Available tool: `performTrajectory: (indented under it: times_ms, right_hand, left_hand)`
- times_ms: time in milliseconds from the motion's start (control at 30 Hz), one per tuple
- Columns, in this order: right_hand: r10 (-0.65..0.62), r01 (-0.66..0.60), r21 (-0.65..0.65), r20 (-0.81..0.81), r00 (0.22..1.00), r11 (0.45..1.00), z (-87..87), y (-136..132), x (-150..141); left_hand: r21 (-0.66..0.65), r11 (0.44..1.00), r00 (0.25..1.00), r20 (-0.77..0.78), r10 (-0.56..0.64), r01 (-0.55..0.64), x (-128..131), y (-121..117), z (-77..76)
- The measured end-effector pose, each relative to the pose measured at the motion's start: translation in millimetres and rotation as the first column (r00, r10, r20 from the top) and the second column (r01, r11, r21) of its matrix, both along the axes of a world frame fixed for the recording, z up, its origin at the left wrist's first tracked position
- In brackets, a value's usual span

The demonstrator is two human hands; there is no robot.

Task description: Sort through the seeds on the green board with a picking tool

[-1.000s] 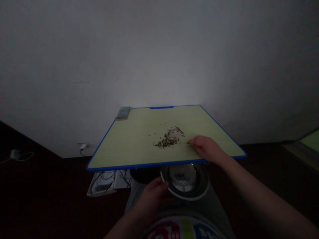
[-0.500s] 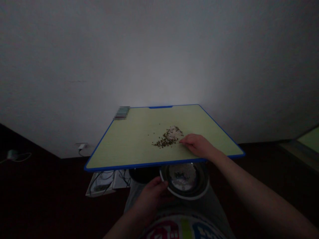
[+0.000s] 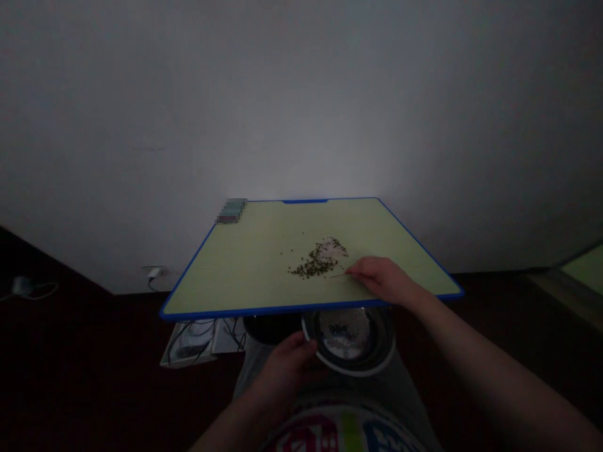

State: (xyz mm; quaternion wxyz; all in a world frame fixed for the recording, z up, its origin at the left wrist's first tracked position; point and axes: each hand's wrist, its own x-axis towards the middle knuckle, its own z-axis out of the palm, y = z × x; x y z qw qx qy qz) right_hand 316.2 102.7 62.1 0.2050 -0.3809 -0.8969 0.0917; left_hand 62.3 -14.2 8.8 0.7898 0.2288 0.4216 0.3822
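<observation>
My left hand [image 3: 294, 356] grips the rim of a round metal bowl [image 3: 384, 361] below the table's front edge. White grains and some dark bits [image 3: 346, 336] lie in the bowl. My right hand [image 3: 379, 276] is over the front right part of the table, its fingertips pinched on a thin pale stick [image 3: 336, 275]. The stick points left toward a pile of small dark green beans [image 3: 311, 267] mixed with white grains [image 3: 328, 250], which look like rice. A few single beans lie apart from the pile, to its left and behind it.
The pale green table [image 3: 245, 263] has a blue edge and stands against a grey wall [image 3: 301, 100]. A blurred-out object [image 3: 232, 211] lies at its back left corner. Below are a dark container [image 3: 273, 329] and a white box with cables [image 3: 191, 342]. A plug [image 3: 154, 273] sits in the wall.
My right hand has drawn back slightly to the right, away from the pile, and the thin stick now shows at its fingertips. My left hand and the bowl stay nearly in place.
</observation>
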Motion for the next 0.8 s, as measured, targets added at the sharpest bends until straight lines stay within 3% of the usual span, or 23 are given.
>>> performTrajectory:
  times_ms: [400, 800]
  right_hand:
    - [0.046, -0.046, -0.006, -0.027, 0.999, 0.999, 1.0, -1, -7]
    - [-0.146, 0.143, 0.035, 0.095, 0.985, 0.989, -1.6, 1, -16]
  left_hand:
    - [0.029, 0.999, 1.000, -0.010, -0.024, 0.024, -1, -1, -2.1]
    - [0.000, 1.000, 1.000, -0.024, -0.014, 0.014, 1, 0, 0.0]
